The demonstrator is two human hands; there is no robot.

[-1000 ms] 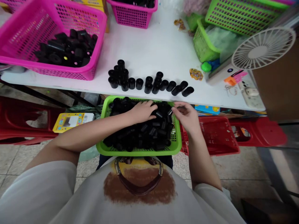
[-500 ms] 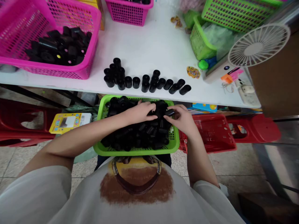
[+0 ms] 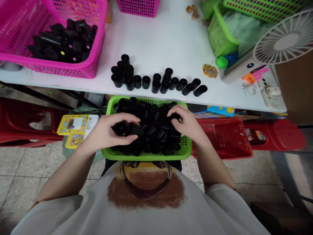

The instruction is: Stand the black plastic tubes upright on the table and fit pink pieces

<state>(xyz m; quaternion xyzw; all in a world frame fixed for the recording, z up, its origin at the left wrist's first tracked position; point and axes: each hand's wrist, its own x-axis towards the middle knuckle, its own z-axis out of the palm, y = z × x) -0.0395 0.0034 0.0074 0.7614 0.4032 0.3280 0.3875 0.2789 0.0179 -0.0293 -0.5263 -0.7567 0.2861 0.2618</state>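
Black on black makes individual pieces hard to count inside the green basket [image 3: 146, 157], which sits at the near edge of the white surface [image 3: 156, 42], over the wearer's lap. A large pink basket [image 3: 83, 70] at far left is cut off by the frame, a smaller pink tub [image 3: 139, 8] loses its top, and the fan [image 3: 286, 42] at right is clipped. The left hand [image 3: 101, 132] hides part of the green basket's left rim.

The two hands are well apart. The left, thumb and fingers curved in a wide C, clasps black cylinders [image 3: 135, 129]; its palm side is covered, so their number is uncertain. The right hand [image 3: 188, 124], at the basket's far right, has curled fingers closed around a dark piece [image 3: 176, 116], mostly concealed. More cylinders [image 3: 146, 82] stand along the surface beyond the basket.
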